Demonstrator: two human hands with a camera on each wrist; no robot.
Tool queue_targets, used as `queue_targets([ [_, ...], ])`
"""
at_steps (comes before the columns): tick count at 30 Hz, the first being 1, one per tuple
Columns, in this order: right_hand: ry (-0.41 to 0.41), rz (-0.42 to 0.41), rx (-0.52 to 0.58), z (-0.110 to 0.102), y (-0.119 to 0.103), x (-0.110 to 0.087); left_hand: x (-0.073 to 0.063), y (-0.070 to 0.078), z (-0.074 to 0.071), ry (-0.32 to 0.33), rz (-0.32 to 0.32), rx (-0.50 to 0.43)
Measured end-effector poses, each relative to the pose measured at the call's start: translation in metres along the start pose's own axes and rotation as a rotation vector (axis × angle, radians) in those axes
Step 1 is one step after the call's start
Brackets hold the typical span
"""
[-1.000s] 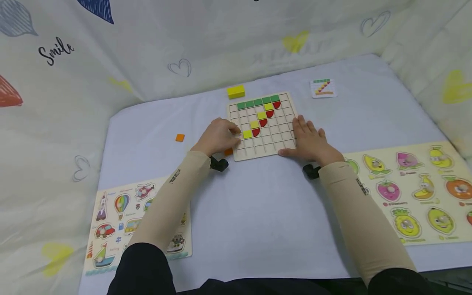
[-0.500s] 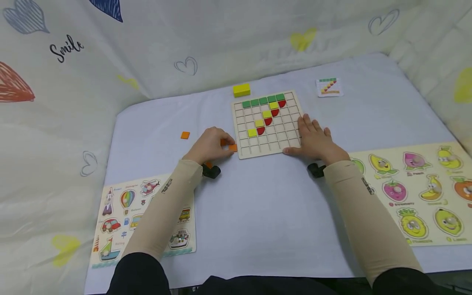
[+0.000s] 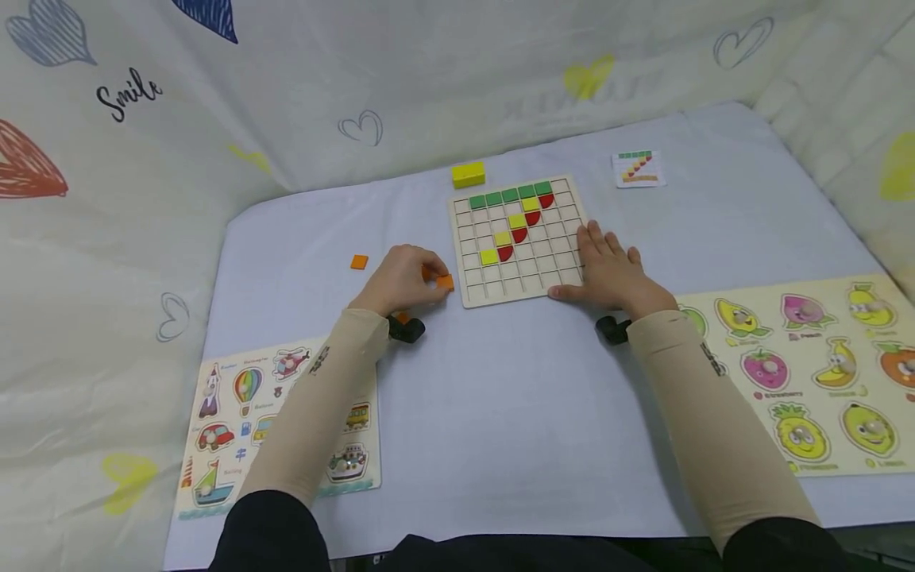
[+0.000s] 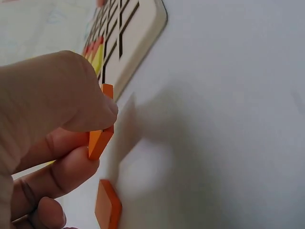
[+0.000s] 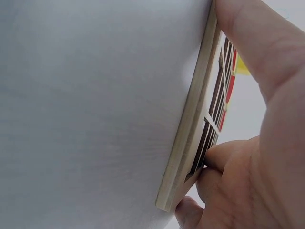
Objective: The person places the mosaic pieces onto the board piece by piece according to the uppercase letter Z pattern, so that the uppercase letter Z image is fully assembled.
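My left hand (image 3: 403,280) pinches an orange tile (image 4: 101,142) between thumb and fingers, just left of the wooden grid board (image 3: 532,278). The thumb covers the tile's middle, so I cannot tell whether it is one piece or two. Below it another orange tile (image 4: 107,204) lies on the white cloth. A row of green squares (image 3: 510,195) lies at the board's far side, and yellow squares (image 3: 503,238) and red quarter-round pieces (image 3: 519,235) run diagonally down from it. With fingers spread, my right hand (image 3: 611,274) rests along the board's right edge, thumb at the near corner.
One orange tile (image 3: 359,261) lies farther left. A yellow block (image 3: 468,175) stands behind the board, and a pattern card (image 3: 638,170) lies at the back right. A vehicle puzzle board (image 3: 279,429) is at front left, a fruit puzzle board (image 3: 801,389) at front right.
My left hand has moved from the board's left edge a little left and nearer me, and an orange tile now shows between its fingertips. The right hand stays at the board's edge.
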State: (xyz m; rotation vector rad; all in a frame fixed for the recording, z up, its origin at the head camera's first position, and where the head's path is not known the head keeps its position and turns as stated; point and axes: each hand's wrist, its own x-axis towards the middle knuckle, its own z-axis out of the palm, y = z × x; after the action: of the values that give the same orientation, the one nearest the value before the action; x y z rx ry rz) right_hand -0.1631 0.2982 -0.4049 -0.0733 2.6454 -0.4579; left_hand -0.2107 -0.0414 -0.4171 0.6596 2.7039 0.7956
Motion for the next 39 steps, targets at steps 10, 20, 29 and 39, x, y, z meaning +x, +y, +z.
queue_targets([
  [10,0.005,-0.023,-0.005,0.002,0.003,0.0,0.022,0.027,0.014,-0.02,0.062,0.04],
  [20,0.009,-0.011,-0.007,0.0,0.001,-0.003,0.039,0.046,0.026,-0.014,0.118,0.048],
  [29,0.021,-0.012,-0.014,0.0,0.001,-0.004,0.042,0.05,0.026,-0.029,0.158,0.1],
  [39,0.01,-0.012,-0.011,0.0,0.0,-0.003,0.035,0.04,0.023,-0.011,0.111,0.118],
])
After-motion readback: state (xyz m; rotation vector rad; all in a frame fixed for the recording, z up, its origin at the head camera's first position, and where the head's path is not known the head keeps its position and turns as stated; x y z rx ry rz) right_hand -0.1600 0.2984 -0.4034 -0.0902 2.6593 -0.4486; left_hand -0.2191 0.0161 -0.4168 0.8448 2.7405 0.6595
